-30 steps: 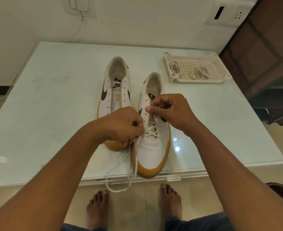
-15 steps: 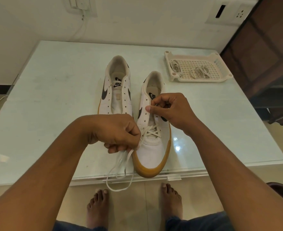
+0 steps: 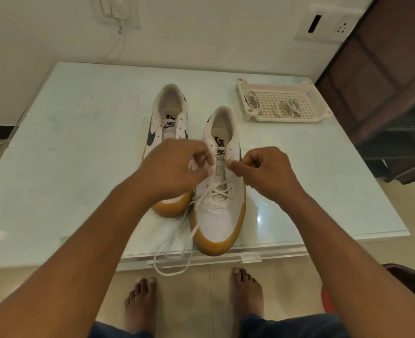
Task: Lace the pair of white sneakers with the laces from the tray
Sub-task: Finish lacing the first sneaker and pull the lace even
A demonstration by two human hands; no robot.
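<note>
Both hands now work at the near sneaker (image 3: 220,215) on the tabletop (image 3: 79,191). The left hand (image 3: 174,172) has risen from the toe, fingers pinching the lace (image 3: 177,237). The right hand (image 3: 266,173) pinches the eyelet edge, probably readying another crossing.

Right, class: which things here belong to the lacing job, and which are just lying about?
Job in hand: half-laced sneaker, lace, unlaced sneaker, tray, spare laces.
Lying about: wall socket, wall plug, brown cabinet.
</note>
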